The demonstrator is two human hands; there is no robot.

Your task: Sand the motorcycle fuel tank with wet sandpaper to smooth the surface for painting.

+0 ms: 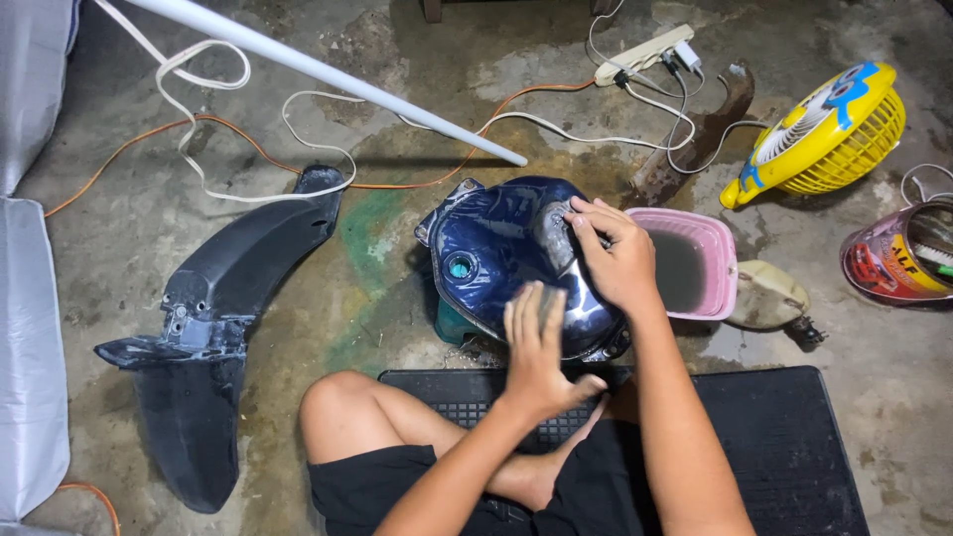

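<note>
Black rubber mat (784,437), both hands' fingers flat together on blue fuel tank (496,243), wet stained concrete floor (129,228)

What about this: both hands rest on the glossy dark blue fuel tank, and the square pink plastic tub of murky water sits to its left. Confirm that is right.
Not quite. Both the left hand and the right hand do rest on the glossy dark blue fuel tank, but the square pink plastic tub of murky water sits to the tank's right, not its left. The head view shows it.
</note>
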